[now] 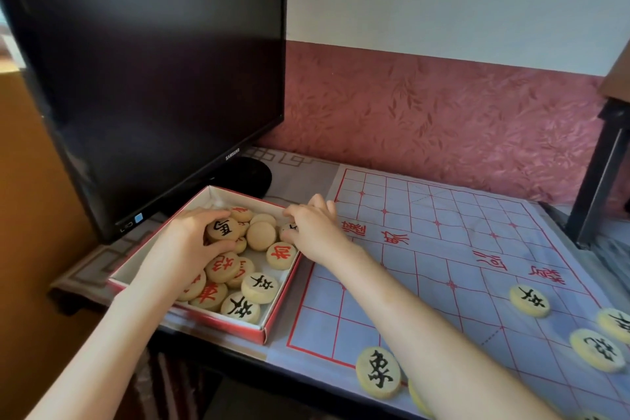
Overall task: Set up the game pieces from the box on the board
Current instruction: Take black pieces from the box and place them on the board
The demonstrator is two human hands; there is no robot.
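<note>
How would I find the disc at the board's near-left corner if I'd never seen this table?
Start at the black monitor; before it sits the red-edged box, and right of that the pale blue board with red lines. At the board's near left corner lies a cream disc. Unlike the neighbour half hidden by the forearm, it shows one whole black character and overlaps the red border line.

Black Samsung monitor stood at my left, screen dark, on a round base. Grey patterned cloth beneath. Pink leaf-print wall behind; dark furniture leg at my right.
</note>
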